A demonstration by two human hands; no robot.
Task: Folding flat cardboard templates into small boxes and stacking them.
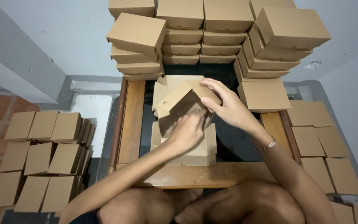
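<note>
1. The left hand (189, 132) presses its fingers (199, 118) into the hollow of a half-folded cardboard box (183, 103), curled against the inner panel; the right hand (226, 105) pinches the raised lid flap at its top edge between thumb and fingers.
2. That box is only partly shaped: its flaps stand open and tilted, not yet tucked shut. It rests just under the fingers on a flat cardboard blank (199, 151) lying on the wooden surface (131, 120).
3. Beyond the fingers, at the far edge of the surface, finished closed boxes (228, 25) rise in several stacks against the wall, and one more closed box (264, 95) sits just right of the right hand. By this showing, a good many boxes are already folded.
4. Well left of the fingers, on the floor, bundles of unfolded blanks (42, 157) stand in rows; more flat pieces (324, 145) lie to the right. A large share appears left to fold.
</note>
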